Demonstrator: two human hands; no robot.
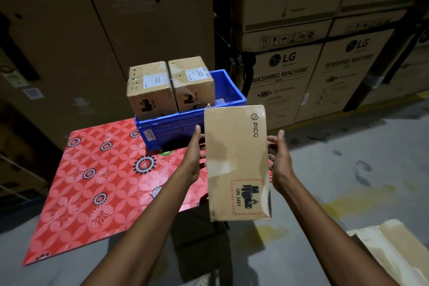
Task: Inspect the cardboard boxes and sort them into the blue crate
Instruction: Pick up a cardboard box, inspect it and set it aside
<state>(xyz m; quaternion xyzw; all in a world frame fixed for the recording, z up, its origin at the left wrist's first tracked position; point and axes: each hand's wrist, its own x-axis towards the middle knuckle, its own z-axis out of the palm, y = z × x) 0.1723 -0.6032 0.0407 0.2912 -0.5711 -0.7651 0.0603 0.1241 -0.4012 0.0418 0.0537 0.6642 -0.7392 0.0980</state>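
Head view: left of the blue ribbed plastic crate (169, 129), a glossy red flower-patterned sheet (92, 181) lies flat. Two squat brown cardboard boxes (151, 90) stand side by side in the crate's left part, their labels blurred. Just before the crate's right corner, the left hand (193, 158) and right hand (279, 162) clasp a long smooth tan cardboard box (236, 160) by its long edges, with the fingers behind it hidden. Right of the crate stand printed washing-machine cartons (278, 81), their tops cut off.
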